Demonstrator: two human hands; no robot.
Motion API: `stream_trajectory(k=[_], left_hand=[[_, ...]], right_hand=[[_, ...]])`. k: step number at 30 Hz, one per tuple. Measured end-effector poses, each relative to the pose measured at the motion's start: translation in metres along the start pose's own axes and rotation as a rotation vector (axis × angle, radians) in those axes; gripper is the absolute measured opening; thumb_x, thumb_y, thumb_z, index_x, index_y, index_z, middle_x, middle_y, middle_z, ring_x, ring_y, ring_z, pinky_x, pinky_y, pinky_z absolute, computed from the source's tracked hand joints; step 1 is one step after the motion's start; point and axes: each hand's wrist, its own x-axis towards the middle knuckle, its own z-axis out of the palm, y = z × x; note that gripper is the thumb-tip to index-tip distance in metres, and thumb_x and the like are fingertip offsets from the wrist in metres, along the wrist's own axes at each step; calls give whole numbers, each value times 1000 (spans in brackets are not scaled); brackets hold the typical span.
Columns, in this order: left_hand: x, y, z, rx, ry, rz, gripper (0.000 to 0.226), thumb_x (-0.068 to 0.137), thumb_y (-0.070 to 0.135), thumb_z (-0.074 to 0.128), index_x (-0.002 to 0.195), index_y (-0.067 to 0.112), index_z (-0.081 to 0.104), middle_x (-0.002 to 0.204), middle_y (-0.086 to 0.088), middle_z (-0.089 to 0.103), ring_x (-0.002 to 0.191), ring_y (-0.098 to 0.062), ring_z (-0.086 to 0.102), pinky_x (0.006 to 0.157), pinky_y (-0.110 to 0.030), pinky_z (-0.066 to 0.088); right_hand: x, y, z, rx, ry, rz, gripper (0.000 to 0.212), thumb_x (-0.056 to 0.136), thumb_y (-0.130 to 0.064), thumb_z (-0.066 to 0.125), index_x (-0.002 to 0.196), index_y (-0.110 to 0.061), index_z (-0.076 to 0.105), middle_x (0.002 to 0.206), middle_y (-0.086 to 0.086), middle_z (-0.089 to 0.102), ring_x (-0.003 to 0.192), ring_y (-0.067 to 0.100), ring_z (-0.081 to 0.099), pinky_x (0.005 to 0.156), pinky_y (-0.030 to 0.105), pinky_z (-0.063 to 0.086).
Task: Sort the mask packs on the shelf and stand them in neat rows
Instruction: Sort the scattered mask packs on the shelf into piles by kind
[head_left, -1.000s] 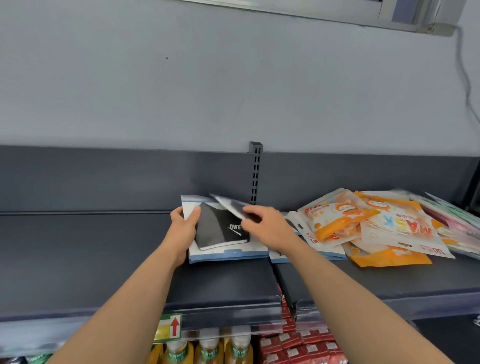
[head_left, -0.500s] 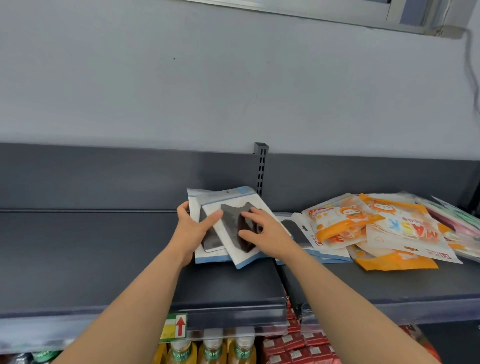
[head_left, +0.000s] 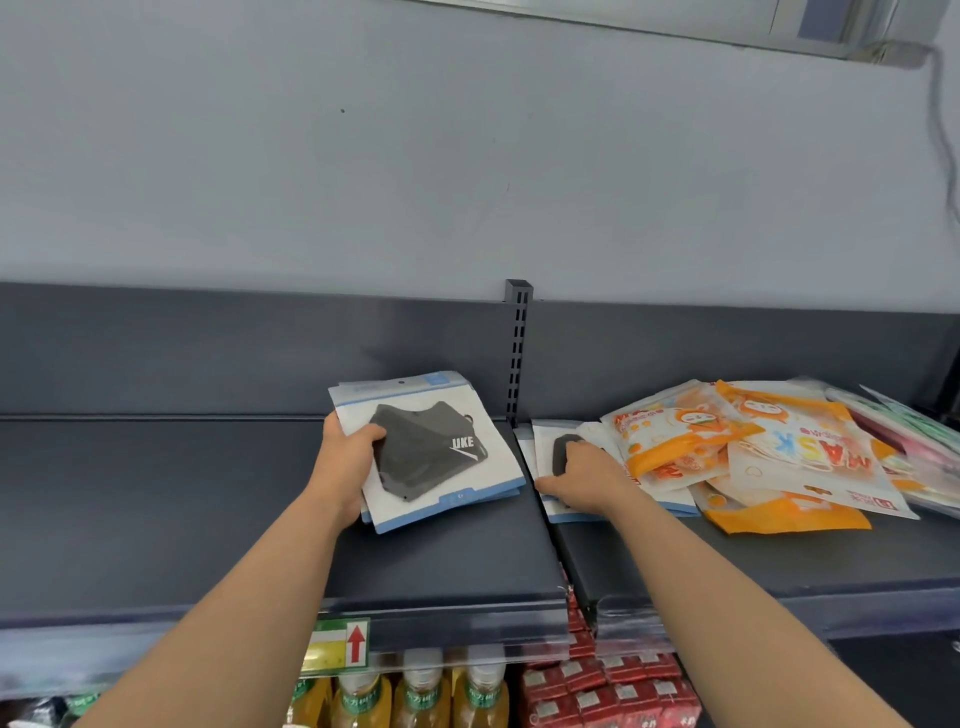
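Two hands are on packs, yet no pack stands upright so far. Your left thumb presses down on the top of the black-mask stack while the other fingers curl out of sight beneath its edge, so the left hand grips that stack, which lies flat and slightly skewed at the centre of the frame, just left of the slotted upright. Your right hand covers one loose black-mask pack just right of the upright, thumb along its near edge. Its fingers bend over the far side, and I cannot tell whether they have pinched the pack or only rest on it. Further right, the orange packs lie in an overlapping heap, and the pink and green packs at the right edge of the frame lie flat too. The shelf stretches bare to the left. By my reading you are early in the job: the black kind is nearly gathered, while sorting the coloured kinds and standing every row remain.
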Motion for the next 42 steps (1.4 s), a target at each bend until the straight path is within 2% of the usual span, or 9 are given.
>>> stream_trajectory(k=[7, 12, 17, 22, 26, 30, 36, 39, 42], left_hand=[[-8, -3, 4, 26, -7, -24, 39, 97, 7, 47, 132, 20, 36, 100, -2, 59, 84, -20, 62, 59, -33, 50], [-10, -3, 11, 34, -11, 1, 32, 98, 13, 50, 126, 21, 38, 102, 0, 60, 84, -17, 62, 59, -31, 49], [-11, -4, 29, 95, -57, 80, 45, 100, 24, 52, 141, 19, 35, 105, 6, 58, 89, -12, 60, 64, -28, 49], [-10, -2, 31, 97, -77, 110, 53, 97, 31, 57, 142, 21, 32, 118, 1, 60, 98, -16, 62, 80, -34, 52], [-13, -7, 29, 93, -100, 131, 73, 82, 20, 78, 138, 21, 32, 111, 3, 61, 96, -14, 64, 76, -33, 54], [-12, -8, 26, 118, -100, 146, 83, 75, 13, 83, 137, 28, 30, 116, 0, 61, 101, -20, 64, 86, -45, 56], [-18, -7, 26, 74, -126, 162, 80, 79, 25, 80, 139, 29, 28, 119, 2, 61, 104, -17, 64, 87, -40, 55], [-20, -6, 26, 70, -149, 148, 85, 73, 12, 84, 134, 32, 28, 116, 3, 59, 103, -19, 64, 80, -39, 58], [-16, -5, 17, 91, -101, 130, 84, 77, 7, 80, 139, 28, 27, 121, -1, 56, 106, -21, 61, 85, -42, 55]], right_hand=[[0, -1, -2, 34, 67, 21, 19, 89, -26, 52, 75, -17, 45, 83, 4, 56, 81, 23, 54, 70, 33, 43], [-1, -2, -16, 374, 347, -46, 26, 95, -25, 46, 106, -7, 62, 92, 3, 64, 86, 21, 59, 72, 36, 48], [-13, -23, -25, 580, 191, -243, 45, 94, -23, 57, 138, -16, 53, 125, -2, 62, 99, 8, 58, 75, 16, 43], [-17, -23, -8, 486, -11, -335, 46, 91, -15, 59, 137, -18, 55, 147, -9, 46, 132, 6, 42, 102, 14, 29], [-14, -24, -4, 559, -6, -385, 42, 93, 3, 50, 131, -12, 61, 145, -5, 49, 136, 8, 41, 102, 10, 29], [-5, -13, -1, 560, 259, -191, 54, 91, -21, 65, 142, -19, 48, 156, -3, 32, 143, 15, 30, 114, 28, 28], [3, -12, 12, 573, 137, -31, 95, 78, -56, 70, 154, -25, 20, 156, 6, 26, 142, 25, 30, 114, 45, 33], [3, -25, 14, 558, 153, -93, 86, 80, -51, 71, 150, -21, 31, 150, 3, 29, 138, 22, 33, 112, 35, 31], [2, -24, 7, 551, 164, -197, 50, 95, -27, 58, 143, -19, 46, 146, 0, 43, 133, 18, 43, 110, 30, 35]])
